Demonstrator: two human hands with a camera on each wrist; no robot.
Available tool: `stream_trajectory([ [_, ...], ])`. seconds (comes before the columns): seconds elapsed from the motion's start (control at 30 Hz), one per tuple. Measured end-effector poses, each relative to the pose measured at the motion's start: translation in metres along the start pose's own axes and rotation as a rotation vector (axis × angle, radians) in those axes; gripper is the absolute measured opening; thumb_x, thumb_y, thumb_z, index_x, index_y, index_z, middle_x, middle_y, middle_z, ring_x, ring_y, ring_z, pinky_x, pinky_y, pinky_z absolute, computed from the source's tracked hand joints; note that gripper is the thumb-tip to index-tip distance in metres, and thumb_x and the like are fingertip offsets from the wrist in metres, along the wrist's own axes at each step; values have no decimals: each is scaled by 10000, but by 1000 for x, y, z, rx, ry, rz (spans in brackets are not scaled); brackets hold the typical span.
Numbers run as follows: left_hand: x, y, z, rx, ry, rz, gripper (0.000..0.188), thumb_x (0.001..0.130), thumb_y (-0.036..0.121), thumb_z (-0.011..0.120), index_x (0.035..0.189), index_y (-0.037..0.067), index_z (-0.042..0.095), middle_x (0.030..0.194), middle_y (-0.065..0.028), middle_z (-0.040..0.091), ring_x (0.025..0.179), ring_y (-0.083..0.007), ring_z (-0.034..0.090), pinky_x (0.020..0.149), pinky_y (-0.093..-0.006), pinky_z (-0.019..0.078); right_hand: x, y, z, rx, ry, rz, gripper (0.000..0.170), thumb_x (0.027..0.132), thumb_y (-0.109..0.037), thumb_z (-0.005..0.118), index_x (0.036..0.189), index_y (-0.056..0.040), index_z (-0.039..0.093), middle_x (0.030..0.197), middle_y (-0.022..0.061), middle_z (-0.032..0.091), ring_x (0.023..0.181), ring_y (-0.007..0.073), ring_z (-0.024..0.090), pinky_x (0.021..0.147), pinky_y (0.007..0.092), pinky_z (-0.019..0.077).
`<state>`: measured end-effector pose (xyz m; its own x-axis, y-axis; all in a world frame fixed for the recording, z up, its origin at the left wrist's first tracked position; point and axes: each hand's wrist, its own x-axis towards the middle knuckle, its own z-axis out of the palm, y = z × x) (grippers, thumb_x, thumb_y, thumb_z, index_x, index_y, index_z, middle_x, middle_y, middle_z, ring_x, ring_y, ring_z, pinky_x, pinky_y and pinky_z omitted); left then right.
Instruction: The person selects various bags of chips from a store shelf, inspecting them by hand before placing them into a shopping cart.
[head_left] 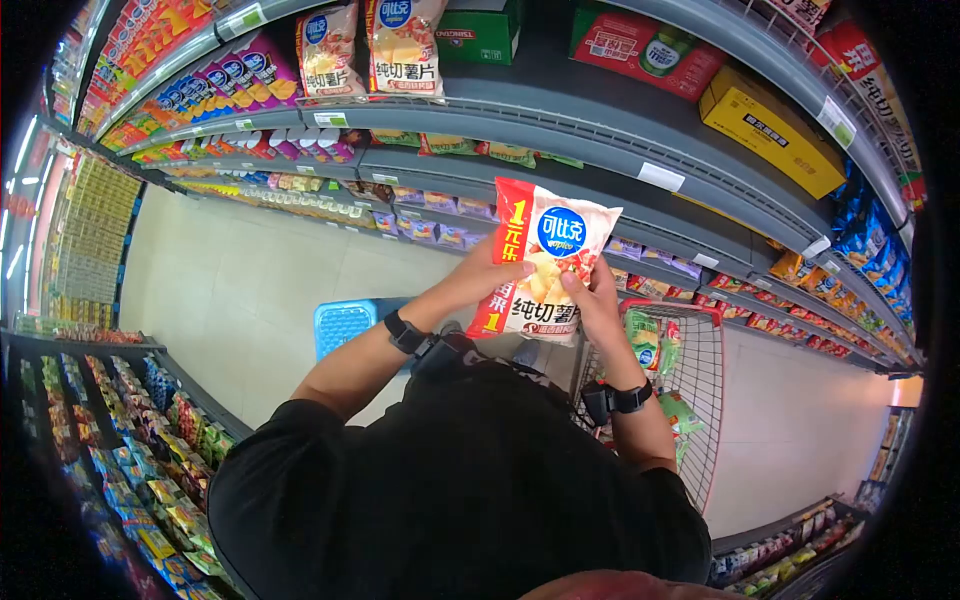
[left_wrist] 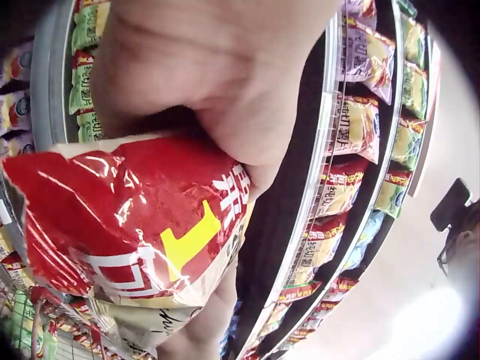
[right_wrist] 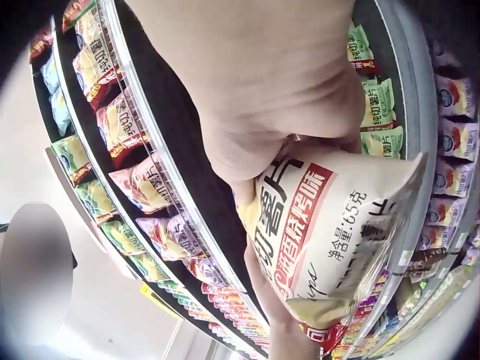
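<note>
A red and cream bag of potato chips with a blue round logo is held up in front of the chest in the head view. My left hand grips its left edge, thumb laid over the front and the other fingers hidden behind. From the opposite side my right hand holds the bag, its thumb on the printed front. The left wrist view shows the red side of the chip bag below the left hand. In the right wrist view, the bag's cream lower part sticks out under the right hand.
A wire shopping cart with several green snack bags inside stands at the right. Behind it, a blue plastic stool is at the left. Tall grey shelves hold more chip bags, a red box and a yellow box.
</note>
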<state>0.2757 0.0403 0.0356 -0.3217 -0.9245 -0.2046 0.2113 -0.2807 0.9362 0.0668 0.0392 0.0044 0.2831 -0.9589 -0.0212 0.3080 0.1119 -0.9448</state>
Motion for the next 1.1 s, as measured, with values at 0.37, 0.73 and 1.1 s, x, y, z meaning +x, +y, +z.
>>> stream_trajectory([
  [0.37,55,21,-49,326,166,185,576,850,289,687,1270,-20,443,1130,-157,621,1024,-206,618,865,-336,493,71,-17,20,-89,105,-31,501,862,-119,668,1284,6,429,1203,98,566,1075,160,560,934,314,449],
  [0.73,126,152,-137,333,161,803,614,887,160,633,1367,-18,294,1217,-137,541,1064,-189,562,908,-315,460,208,-101,114,-309,129,-486,482,868,-96,652,1266,25,411,1199,118,549,1109,168,534,958,311,419],
  [1.1,156,156,-180,606,115,775,566,910,104,552,1403,-36,310,1294,-197,494,1173,-264,509,977,-342,415,261,-74,123,-547,347,-554,346,950,-225,566,1192,13,504,1115,98,596,1033,151,545,911,298,421],
])
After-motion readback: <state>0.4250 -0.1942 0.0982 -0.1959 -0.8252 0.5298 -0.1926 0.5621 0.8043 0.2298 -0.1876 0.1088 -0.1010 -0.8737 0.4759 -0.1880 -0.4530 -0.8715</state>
